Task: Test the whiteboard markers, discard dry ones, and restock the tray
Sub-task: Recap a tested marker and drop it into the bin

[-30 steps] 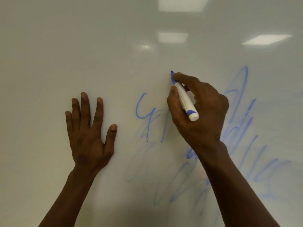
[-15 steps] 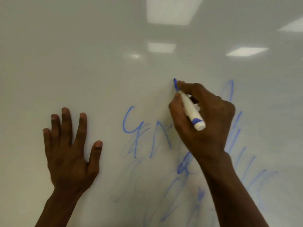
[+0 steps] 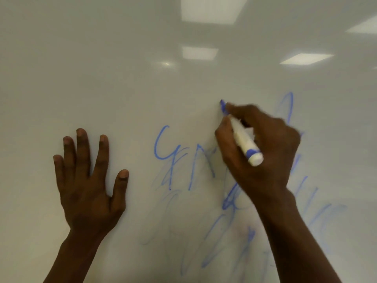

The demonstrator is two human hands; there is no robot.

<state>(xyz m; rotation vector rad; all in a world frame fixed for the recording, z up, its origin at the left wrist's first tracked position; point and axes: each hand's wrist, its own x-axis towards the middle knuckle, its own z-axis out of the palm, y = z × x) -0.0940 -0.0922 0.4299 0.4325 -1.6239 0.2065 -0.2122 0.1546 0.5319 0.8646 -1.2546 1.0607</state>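
Head view of a whiteboard [image 3: 102, 68] filling the frame, its glossy surface reflecting ceiling light panels [image 3: 212, 9]. The left hand [image 3: 87, 180] lies flat against the board at lower left, fingers straight and spread, holding nothing. The right hand [image 3: 263, 152] pinches a blue whiteboard marker [image 3: 242, 137] between thumb and forefinger, the remaining fingers curled behind the white barrel. The marker is tilted, its blue tip pointing up and to the left and touching the board, its blue-banded white rear end pointing down and to the right, toward the camera. Blue scribbles [image 3: 175, 160] cover the board between the two hands, below the right wrist and to the right of it; some strokes are dark and crisp, others pale and smeared. The right hand is slightly blurred.
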